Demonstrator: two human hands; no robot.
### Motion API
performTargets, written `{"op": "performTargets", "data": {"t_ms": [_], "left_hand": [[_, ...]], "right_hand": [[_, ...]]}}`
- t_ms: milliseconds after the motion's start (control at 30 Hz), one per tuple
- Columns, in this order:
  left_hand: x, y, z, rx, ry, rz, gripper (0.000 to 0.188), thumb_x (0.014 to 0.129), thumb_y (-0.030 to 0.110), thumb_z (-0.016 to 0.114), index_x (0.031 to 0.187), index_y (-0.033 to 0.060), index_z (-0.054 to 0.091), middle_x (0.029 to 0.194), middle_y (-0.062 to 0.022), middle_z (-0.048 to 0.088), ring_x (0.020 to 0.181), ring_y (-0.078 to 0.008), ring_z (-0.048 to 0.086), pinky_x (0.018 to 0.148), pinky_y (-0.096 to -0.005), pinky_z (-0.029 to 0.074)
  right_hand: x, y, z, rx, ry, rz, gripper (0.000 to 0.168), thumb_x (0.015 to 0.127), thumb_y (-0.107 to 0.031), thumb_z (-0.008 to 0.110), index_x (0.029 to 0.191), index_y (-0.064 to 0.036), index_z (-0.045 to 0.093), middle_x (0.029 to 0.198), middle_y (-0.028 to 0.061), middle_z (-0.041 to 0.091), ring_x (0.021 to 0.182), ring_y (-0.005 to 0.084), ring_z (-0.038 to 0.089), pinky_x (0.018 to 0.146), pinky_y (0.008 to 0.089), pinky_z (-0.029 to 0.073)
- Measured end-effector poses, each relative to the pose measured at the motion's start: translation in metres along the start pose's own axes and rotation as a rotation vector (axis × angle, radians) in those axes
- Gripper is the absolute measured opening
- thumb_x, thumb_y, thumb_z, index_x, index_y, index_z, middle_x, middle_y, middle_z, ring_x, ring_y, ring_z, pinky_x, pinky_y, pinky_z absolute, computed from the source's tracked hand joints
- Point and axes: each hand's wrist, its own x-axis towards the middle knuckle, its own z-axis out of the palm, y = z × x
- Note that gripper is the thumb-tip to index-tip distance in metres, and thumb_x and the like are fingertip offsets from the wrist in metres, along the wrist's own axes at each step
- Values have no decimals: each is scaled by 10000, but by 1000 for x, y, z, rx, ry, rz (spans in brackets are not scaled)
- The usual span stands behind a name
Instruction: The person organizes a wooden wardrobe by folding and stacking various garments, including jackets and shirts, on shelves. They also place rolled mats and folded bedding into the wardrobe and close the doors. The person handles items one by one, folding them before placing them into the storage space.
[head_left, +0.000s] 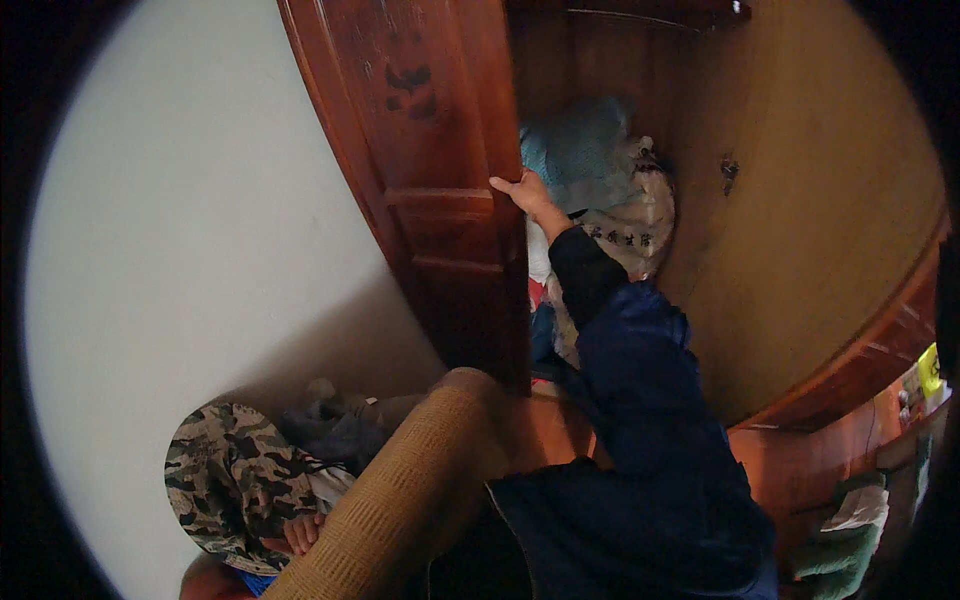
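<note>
My right hand (529, 193) grips the free edge of a reddish-brown wooden wardrobe door (450, 232), its thumb on the panelled face and its other fingers mostly hidden behind the edge. The door stands open. At the lower left, the curled fingers of my left hand (300, 534) show against the side of a tan woven mat, rolled up (397, 472); the roll hides the rest of that hand. Camouflage-patterned fabric (232, 472) lies right beside these fingers. Inside the wardrobe are a blue-green textile (585, 157) and a pale bag bearing writing (652, 217).
A white wall (187, 210) rises on the left. Dark, crumpled cloth (337, 427) lies near its foot, beyond the roll. The wardrobe's brown side panel (795, 225) curves across the right. Green and pale cloth (847, 532) is at the lower right.
</note>
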Motion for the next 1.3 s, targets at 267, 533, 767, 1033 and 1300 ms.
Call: {"op": "performTargets", "data": {"t_ms": [267,533,767,1033,1300], "left_hand": [[-9,5,-5,31,66,-3,705,882,612,280,869,28,674,906,-117,660,969,-261,577,984,-414,330],[-15,7,-12,7,56,-21,709,882,613,277,863,27,676,899,-118,661,965,-260,580,981,-412,334],[-18,3,-15,-11,57,-34,713,881,614,276,857,25,678,894,-119,662,962,-259,583,979,-410,337],[-12,-6,-15,-21,42,-73,716,881,615,275,852,25,679,889,-120,663,957,-258,586,976,-407,341],[-32,7,-8,-38,64,-93,716,880,616,276,849,26,680,886,-121,664,950,-257,590,974,-404,342]], "right_hand": [[-96,-40,51,-271,120,-91,377,726,-323,721,837,18,608,780,184,643,730,285,625,662,362,482],[-150,-74,81,-444,155,-236,430,759,-401,632,860,13,578,681,216,600,648,388,588,591,469,460],[-189,-104,110,-490,21,-195,314,808,-316,577,865,-8,549,671,193,603,632,381,594,569,468,469],[-228,-138,167,-580,-140,-242,265,828,-274,555,921,-27,526,646,151,619,617,342,622,584,462,496],[-248,-139,215,-407,-334,-147,565,855,-206,530,1312,19,288,1152,269,501,794,385,610,645,447,514]]}}
